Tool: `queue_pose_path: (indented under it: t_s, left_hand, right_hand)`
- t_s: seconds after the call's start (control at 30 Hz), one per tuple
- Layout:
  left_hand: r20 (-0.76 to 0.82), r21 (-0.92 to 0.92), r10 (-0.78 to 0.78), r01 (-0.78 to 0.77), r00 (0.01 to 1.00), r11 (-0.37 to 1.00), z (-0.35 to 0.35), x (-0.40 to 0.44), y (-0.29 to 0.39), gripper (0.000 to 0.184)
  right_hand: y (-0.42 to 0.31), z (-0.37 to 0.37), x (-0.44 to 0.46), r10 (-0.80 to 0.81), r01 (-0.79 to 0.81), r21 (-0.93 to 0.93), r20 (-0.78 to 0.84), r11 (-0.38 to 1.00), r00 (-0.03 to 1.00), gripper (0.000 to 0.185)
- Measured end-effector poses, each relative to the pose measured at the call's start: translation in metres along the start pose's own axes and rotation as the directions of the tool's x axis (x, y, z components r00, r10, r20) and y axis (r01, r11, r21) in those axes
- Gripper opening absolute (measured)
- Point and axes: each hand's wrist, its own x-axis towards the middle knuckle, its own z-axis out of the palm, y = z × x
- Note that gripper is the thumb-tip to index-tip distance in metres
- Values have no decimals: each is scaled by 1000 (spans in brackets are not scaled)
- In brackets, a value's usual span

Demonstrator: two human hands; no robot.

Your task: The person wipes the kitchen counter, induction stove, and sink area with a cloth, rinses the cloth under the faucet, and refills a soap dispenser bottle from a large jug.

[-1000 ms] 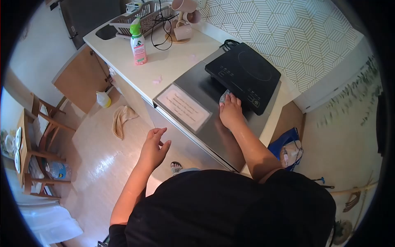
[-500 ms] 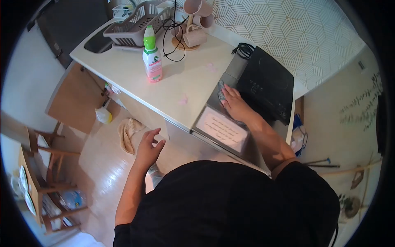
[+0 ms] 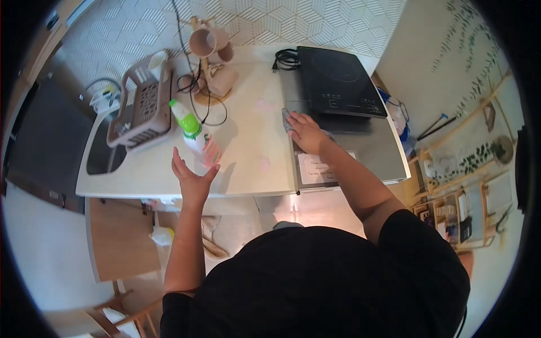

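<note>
My right hand [image 3: 307, 133] presses a grey cloth [image 3: 288, 120] flat on the steel surface [image 3: 369, 147], at its left edge beside the white counter. Just behind it lies a black induction hob [image 3: 341, 81]. Part of a printed card [image 3: 315, 169] shows under my right forearm. My left hand [image 3: 193, 177] is empty, thumb and fingers spread, at the near side of a spray bottle [image 3: 200, 143] with a green top. Whether the fingers touch the bottle is unclear.
A dish rack [image 3: 147, 104] stands beside the sink [image 3: 106, 147] at the left. Behind the bottle are a mug stand with mugs [image 3: 222, 80] and a loose black cable [image 3: 194, 98]. A cabinet door [image 3: 123, 239] hangs open below the counter.
The view has turned toward the counter's left side. My left hand has risen from over the floor to the spray bottle. My right hand has moved the cloth leftward, away from the hob's front.
</note>
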Motion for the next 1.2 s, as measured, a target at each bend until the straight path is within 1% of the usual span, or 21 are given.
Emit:
queue_pose_path:
  t_s: [0.1,0.17,0.2,0.23,0.3,0.33,0.4,0.43,0.5,0.6,0.7,0.77,0.83,0.9,0.97,1.0,1.03,1.07,1.1,1.17,1.2]
  left_hand:
    - [-49,-8,47,-47,998,999,14,32,-15,116]
    - [35,-167,59,-53,998,985,18,44,-28,112]
    - [39,-188,46,-38,998,982,20,46,-31,100]
    - [30,-182,47,-41,998,982,21,53,-37,100]
    - [213,-196,-36,79,976,977,17,54,-51,84]
    - [226,-187,-45,89,973,978,13,49,-58,84]
    - [111,-294,-24,56,993,954,0,45,-59,71]
    - [120,-297,-22,57,993,953,-9,43,-60,71]
    - [38,-251,-102,108,994,962,-33,42,-75,71]
    - [-42,-175,-119,110,992,979,-62,54,-105,74]
    - [-69,-119,-160,151,985,981,-83,72,-135,76]
    - [-25,-157,-134,129,991,979,-93,83,-161,77]
    - [-193,72,-125,141,973,987,-101,89,-172,76]
    - [-195,75,-96,113,976,991,-109,75,-169,76]
    - [-253,61,-60,78,966,995,-115,56,-163,76]
    - [-225,62,-44,60,973,996,-119,49,-165,76]
    - [-52,68,150,-146,987,987,-123,42,-168,68]
    - [117,35,337,-343,934,939,-126,39,-170,61]
    - [140,22,348,-354,927,935,-124,45,-164,61]
    - [324,-55,610,-629,723,775,-115,62,-150,47]
    - [371,-74,589,-609,718,790,-111,70,-144,39]
  right_hand:
    - [-13,-12,-7,90,-88,-74,20,993,996,53]
    - [-8,-12,-8,74,-74,-53,-14,996,997,55]
    - [-3,-12,-8,34,-34,5,-16,999,999,54]
    - [1,-8,-6,-4,5,69,-19,998,1000,54]
    - [-7,-13,-6,-10,17,100,-72,995,997,49]
    - [-12,-18,-7,32,-20,157,-72,987,997,46]
    - [-11,-19,-1,80,-63,206,-75,976,994,43]
    - [-9,-18,2,133,-130,174,-10,976,991,41]
    - [-10,-21,5,193,-199,136,55,971,980,40]
    - [-33,-44,6,305,-315,296,83,902,949,38]
    - [-83,-57,-5,407,-373,430,14,822,913,37]
    - [-114,-46,-14,418,-355,405,-76,843,905,37]
    - [-144,-30,-18,468,-396,416,-84,819,880,38]
    - [-159,-1,-17,506,-441,317,-165,840,847,40]
    - [-166,23,-15,516,-464,283,-151,840,843,44]
    - [-174,30,-12,459,-450,102,-115,887,881,48]
    - [-180,38,-12,411,-414,-81,-59,906,910,52]
    - [-181,47,-11,452,-439,-130,90,889,888,58]
    - [-178,58,-12,477,-465,-131,87,876,874,58]
    - [-175,72,-13,457,-454,-55,71,889,887,57]
    - [-177,74,-15,461,-457,-80,41,886,886,56]
